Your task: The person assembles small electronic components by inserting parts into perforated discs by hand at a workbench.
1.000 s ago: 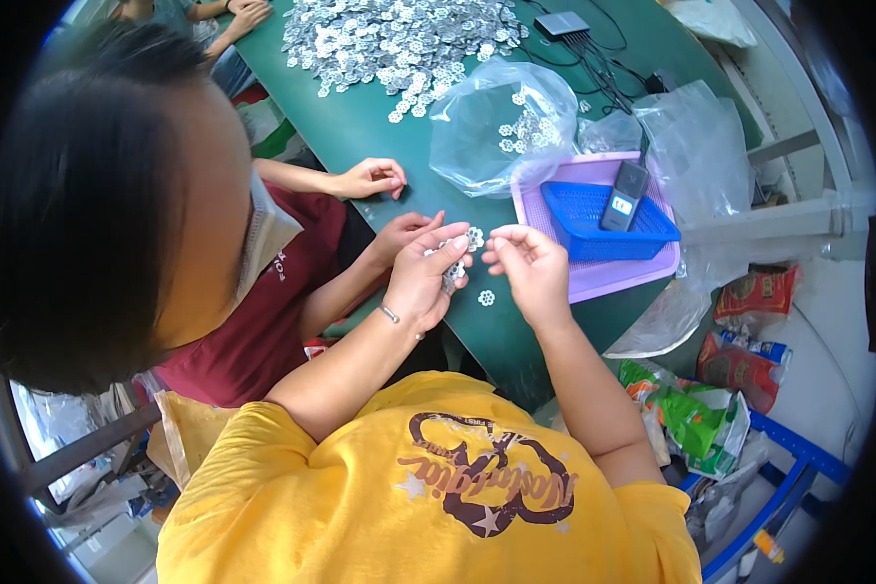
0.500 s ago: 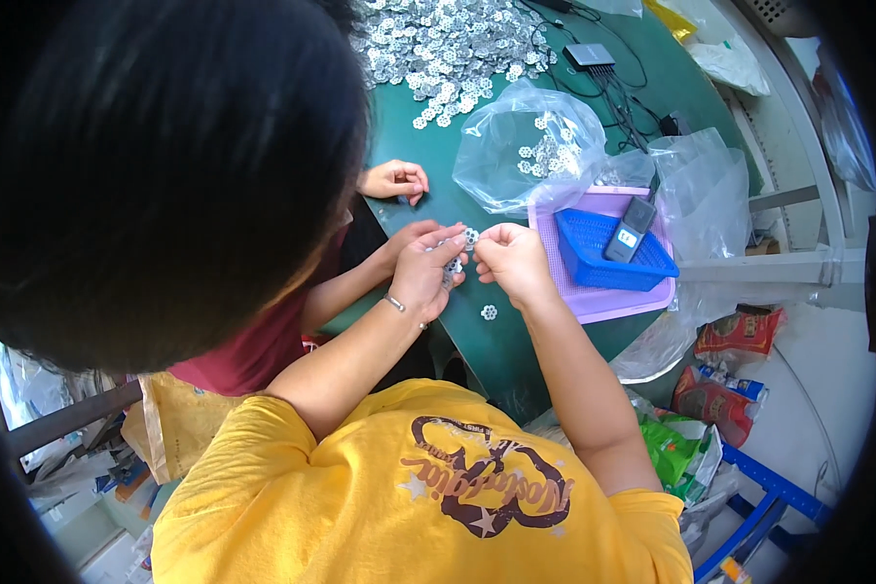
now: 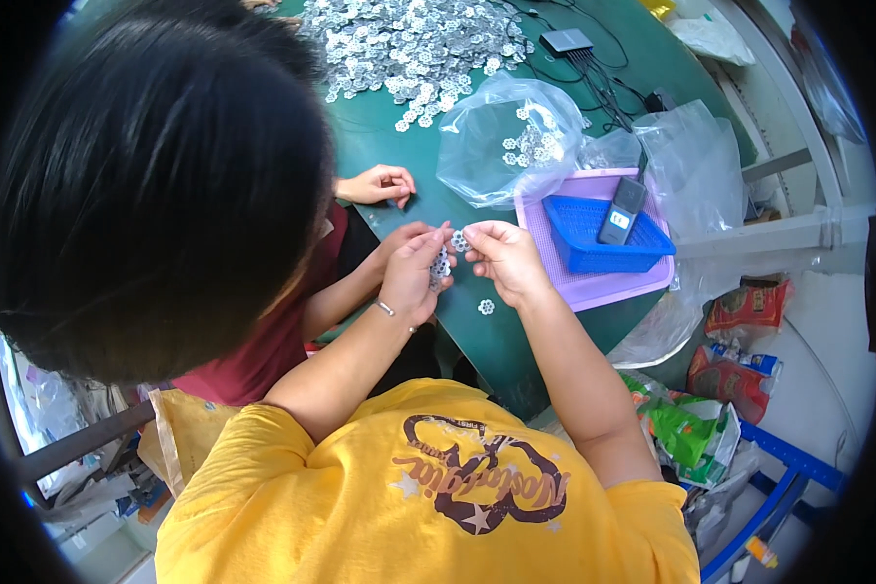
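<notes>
Appearing light and stiff, best held by its rim, the flower-shaped piece [image 3: 460,240] is pinched over the tabletop [image 3: 501,355] by the right hand [image 3: 509,261]; more pieces [image 3: 440,269] are gripped in the left hand [image 3: 410,279].

Bright daylight-like scene; black fisheye rim, edges bowed.

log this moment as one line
left hand: holds silvery flower-shaped pieces | right hand: pinches another piece | nearby: loose piece on green tabletop
</notes>
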The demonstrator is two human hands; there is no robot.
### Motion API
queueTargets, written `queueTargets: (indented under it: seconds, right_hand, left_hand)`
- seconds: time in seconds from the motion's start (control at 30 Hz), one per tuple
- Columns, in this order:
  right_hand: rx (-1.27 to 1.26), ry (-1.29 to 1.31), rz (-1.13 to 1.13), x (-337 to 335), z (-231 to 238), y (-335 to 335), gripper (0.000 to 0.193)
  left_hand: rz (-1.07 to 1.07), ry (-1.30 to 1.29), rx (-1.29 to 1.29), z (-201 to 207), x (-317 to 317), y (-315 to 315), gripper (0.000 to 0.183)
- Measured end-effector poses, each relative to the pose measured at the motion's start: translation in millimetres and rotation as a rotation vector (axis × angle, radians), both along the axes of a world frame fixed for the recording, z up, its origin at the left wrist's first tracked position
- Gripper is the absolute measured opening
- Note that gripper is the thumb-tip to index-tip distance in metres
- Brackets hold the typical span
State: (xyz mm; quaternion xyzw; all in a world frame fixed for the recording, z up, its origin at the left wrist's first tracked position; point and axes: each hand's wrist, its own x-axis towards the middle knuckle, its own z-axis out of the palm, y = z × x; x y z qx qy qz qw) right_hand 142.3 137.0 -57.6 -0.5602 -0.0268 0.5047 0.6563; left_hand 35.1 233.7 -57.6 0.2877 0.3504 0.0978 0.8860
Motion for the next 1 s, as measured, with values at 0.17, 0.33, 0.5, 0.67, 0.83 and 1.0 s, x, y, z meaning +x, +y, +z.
queueTargets:
  seconds: [0.17,0.33,0.5,0.67,0.83,1.0]
  right_hand:
    - [0.097,0.192,-0.07,-2.7,2.7,-14.2,0.015]
    - [0.163,0.241,-0.097,-3.0,-7.0,-28.0,0.018]
    - [0.224,0.268,-0.107,-5.2,-12.0,-36.1,0.016]
    - [0.341,-0.359,-0.073,-12.9,-20.4,-45.3,0.013]
    - [0.309,-0.211,-0.13,-11.5,-21.0,-50.0,0.017]
    - [0.067,-0.252,-0.009,-10.8,-27.4,-51.1,0.014]
  left_hand:
    - [-0.108,0.015,-0.062,-0.2,-4.9,-4.8,0.016]
    - [-0.112,0.054,-0.023,3.1,-3.2,-15.0,0.013]
    - [-0.114,0.039,-0.035,2.1,-1.2,-18.5,0.015]
    - [-0.139,0.104,0.037,2.8,2.5,-20.1,0.018]
    - [-0.117,0.142,0.152,-2.2,1.7,-27.6,0.02]
    - [-0.087,0.184,0.274,-11.2,0.0,-31.0,0.016]
